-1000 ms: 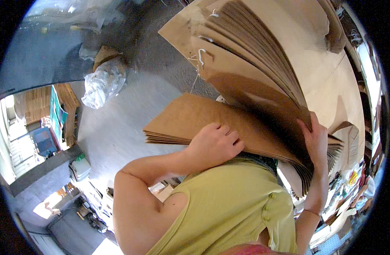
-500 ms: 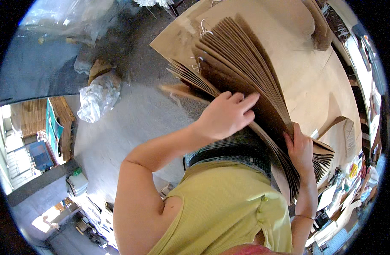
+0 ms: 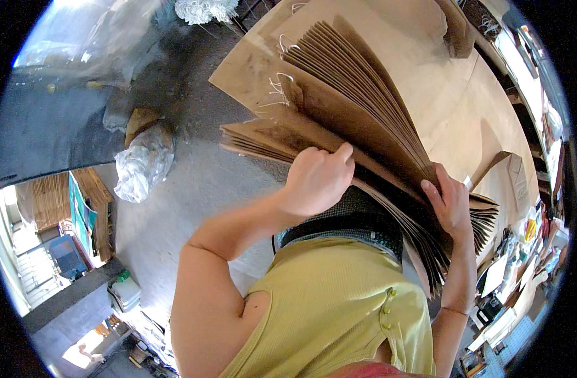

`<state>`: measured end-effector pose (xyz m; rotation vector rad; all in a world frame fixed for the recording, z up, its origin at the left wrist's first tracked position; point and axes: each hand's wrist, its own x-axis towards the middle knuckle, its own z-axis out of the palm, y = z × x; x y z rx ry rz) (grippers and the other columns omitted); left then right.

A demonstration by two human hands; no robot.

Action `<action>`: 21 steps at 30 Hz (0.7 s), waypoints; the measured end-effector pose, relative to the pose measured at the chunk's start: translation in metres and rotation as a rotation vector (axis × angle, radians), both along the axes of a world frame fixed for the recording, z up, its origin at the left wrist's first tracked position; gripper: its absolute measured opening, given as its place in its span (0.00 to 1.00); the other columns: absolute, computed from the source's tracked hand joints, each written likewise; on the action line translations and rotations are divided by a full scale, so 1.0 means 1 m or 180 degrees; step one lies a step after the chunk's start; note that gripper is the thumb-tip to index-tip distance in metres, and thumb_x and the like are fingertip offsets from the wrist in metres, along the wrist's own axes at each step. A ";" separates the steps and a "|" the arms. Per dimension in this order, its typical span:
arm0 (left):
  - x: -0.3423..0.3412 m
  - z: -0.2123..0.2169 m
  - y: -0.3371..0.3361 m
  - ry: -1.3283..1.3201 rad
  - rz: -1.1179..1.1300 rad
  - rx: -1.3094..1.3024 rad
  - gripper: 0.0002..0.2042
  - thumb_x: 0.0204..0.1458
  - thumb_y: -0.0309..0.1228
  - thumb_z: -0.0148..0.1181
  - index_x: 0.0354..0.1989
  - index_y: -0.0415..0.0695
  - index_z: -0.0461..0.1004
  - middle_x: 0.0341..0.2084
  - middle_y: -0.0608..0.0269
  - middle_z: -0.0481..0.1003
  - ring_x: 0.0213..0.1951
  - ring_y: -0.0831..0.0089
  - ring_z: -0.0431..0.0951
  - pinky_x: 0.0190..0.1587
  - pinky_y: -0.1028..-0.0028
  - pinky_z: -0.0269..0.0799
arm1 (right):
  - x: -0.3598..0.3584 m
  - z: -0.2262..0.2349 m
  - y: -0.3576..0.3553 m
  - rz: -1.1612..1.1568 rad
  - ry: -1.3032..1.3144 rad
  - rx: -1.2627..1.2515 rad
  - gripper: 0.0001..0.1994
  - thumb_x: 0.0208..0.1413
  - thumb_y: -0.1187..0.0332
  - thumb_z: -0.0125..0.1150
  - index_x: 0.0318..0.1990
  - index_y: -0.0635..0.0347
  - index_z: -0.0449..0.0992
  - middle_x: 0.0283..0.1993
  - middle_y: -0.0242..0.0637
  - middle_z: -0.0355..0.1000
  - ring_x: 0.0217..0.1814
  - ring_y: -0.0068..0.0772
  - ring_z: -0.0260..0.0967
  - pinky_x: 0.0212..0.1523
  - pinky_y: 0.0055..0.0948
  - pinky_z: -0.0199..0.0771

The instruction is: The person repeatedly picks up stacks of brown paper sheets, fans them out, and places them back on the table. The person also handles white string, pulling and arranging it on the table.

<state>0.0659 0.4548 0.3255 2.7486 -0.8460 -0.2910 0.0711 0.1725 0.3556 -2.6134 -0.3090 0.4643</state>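
Basically mid-flip through the brown paper bag stack (image 3: 364, 120) over the bench (image 3: 483, 107): left hand (image 3: 316, 179) curled on lower sheets, right hand (image 3: 452, 205) bracing the spine edge, so next probably means peeling one layer cleanly.

Single head view, fisheye, looking steeply down from above the person's own chest. Lens sits close over both hands: left hand (image 3: 316, 179) near frame centre, right hand (image 3: 451, 205) to its right. Concrete floor (image 3: 194, 189) lies far below, left of the left hand.
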 end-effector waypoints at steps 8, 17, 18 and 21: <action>-0.041 -0.015 0.003 -0.0956 -0.0282 -0.0952 0.08 0.38 0.31 0.59 0.29 0.46 0.76 0.31 0.66 0.71 0.33 0.68 0.70 0.36 0.68 0.70 | 0.000 -0.011 -0.006 -0.0074 -0.0132 -0.0029 0.17 0.62 0.56 0.51 0.49 0.60 0.69 0.36 0.53 0.74 0.37 0.57 0.72 0.35 0.45 0.71; -0.047 0.000 0.005 0.0126 -0.0617 -0.0602 0.06 0.42 0.30 0.58 0.29 0.45 0.75 0.31 0.60 0.73 0.31 0.66 0.73 0.33 0.67 0.72 | 0.004 -0.018 0.000 -0.0418 -0.0313 -0.0477 0.13 0.63 0.58 0.50 0.46 0.56 0.70 0.25 0.51 0.72 0.28 0.58 0.72 0.27 0.48 0.69; -0.043 0.005 0.004 0.0675 -0.0728 -0.0356 0.06 0.45 0.29 0.57 0.31 0.44 0.75 0.31 0.57 0.73 0.31 0.63 0.74 0.33 0.65 0.73 | 0.005 -0.018 0.000 -0.0459 -0.0354 -0.0466 0.13 0.63 0.58 0.50 0.45 0.56 0.69 0.24 0.51 0.72 0.28 0.58 0.72 0.27 0.49 0.69; -0.011 0.028 0.006 0.2124 -0.1536 -0.0099 0.09 0.53 0.29 0.52 0.41 0.43 0.71 0.31 0.50 0.74 0.33 0.55 0.77 0.34 0.60 0.74 | 0.009 -0.021 -0.002 -0.0469 -0.0342 -0.0516 0.12 0.63 0.58 0.50 0.44 0.56 0.69 0.23 0.51 0.72 0.28 0.58 0.72 0.26 0.50 0.70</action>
